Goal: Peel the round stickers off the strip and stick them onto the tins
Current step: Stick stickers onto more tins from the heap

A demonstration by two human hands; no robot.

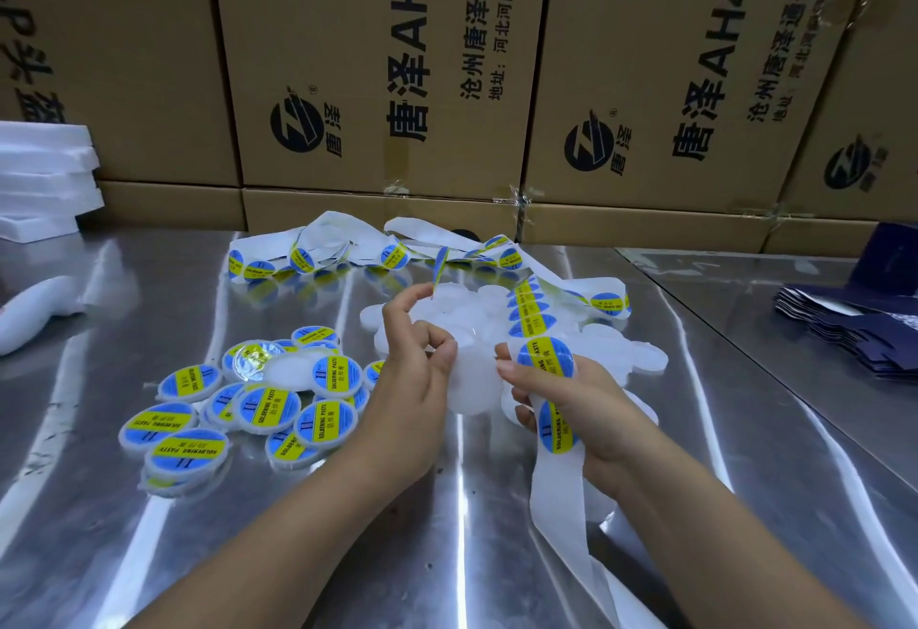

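My left hand point(417, 365) pinches the left edge of a bare white tin point(474, 380) between thumb and curled fingers. A round blue-and-yellow sticker point(437, 276) clings edge-on to its raised index fingertip. My right hand point(571, 400) grips the white sticker strip point(546, 365), which drapes over the hand, and its thumb touches the tin's right edge. The strip runs back over a heap of unlabelled white tins point(641, 355) to a tangle at the rear point(397, 251), and its empty tail point(556, 504) hangs toward me. Several labelled tins point(248, 410) lie piled at the left.
The work surface is a shiny metal table point(447, 529). Big cardboard boxes point(387, 82) wall off the back. White foam slabs point(44, 176) are stacked at the far left, a white object point(30, 310) lies below them, and dark blue flat cartons point(854, 325) sit at the right.
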